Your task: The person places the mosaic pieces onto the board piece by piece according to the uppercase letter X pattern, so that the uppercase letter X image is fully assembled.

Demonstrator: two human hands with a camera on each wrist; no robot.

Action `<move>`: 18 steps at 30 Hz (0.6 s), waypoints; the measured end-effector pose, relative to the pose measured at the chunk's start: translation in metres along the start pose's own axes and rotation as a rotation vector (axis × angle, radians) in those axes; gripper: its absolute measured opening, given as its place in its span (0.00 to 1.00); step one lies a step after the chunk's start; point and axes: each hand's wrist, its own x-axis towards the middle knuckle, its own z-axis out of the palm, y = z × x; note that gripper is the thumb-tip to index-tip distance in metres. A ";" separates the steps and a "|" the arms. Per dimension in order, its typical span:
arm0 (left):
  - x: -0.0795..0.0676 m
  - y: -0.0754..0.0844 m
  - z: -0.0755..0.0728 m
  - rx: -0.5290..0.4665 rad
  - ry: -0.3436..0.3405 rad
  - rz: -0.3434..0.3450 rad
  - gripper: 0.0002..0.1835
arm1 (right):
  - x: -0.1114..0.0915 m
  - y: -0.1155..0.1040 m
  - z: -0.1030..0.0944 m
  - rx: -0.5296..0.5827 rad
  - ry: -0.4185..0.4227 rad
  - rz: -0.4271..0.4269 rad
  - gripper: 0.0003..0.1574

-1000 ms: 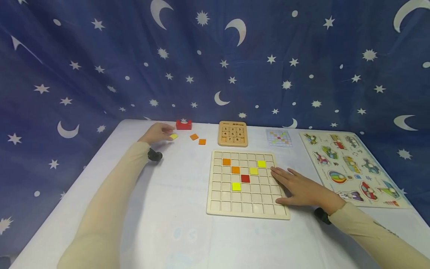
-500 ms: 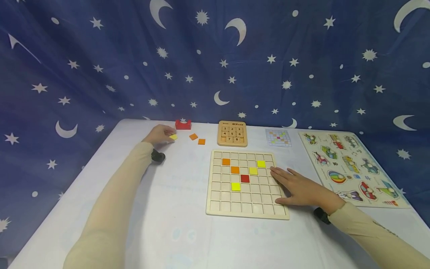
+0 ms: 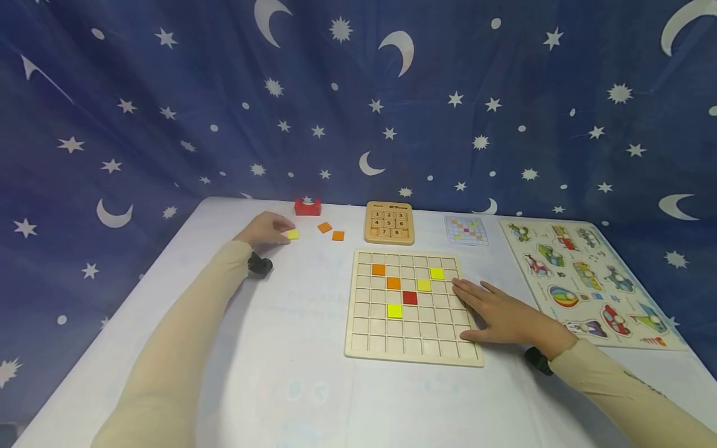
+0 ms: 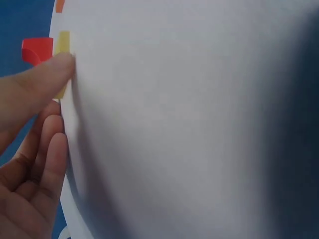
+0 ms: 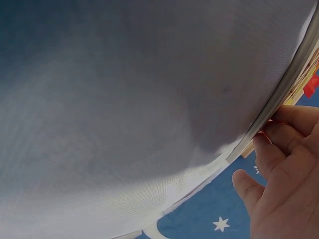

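Observation:
My left hand (image 3: 264, 229) is at the far left of the table and pinches a yellow square tile (image 3: 293, 234) between thumb and fingers. In the left wrist view the thumb covers the middle of this yellow tile (image 4: 63, 40). My right hand (image 3: 500, 314) rests with straight, spread fingers on the right edge of a wooden grid board (image 3: 406, 345). Set in the board's cells are two orange tiles (image 3: 378, 269), a red tile (image 3: 410, 298) and several yellow tiles (image 3: 394, 310). In the right wrist view the fingertips (image 5: 279, 114) touch the board's edge.
Two loose orange tiles (image 3: 338, 236) and a red notched block (image 3: 307, 208) lie near the left hand. Behind the board are a wooden number puzzle (image 3: 389, 211) and a printed pattern card (image 3: 467, 230). A picture puzzle board (image 3: 588, 298) lies at the right.
The left hand has shifted slightly, drawing the yellow tile a little toward me and to the right. More of the tile shows now. The right hand stays on the board.

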 end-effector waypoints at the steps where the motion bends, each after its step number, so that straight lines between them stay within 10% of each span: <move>1: 0.000 -0.001 0.000 0.010 0.007 0.002 0.23 | 0.000 0.000 0.000 -0.001 0.000 0.001 0.60; 18: 0.000 -0.002 0.004 0.058 0.078 0.029 0.18 | 0.000 -0.001 -0.001 -0.006 0.001 0.001 0.60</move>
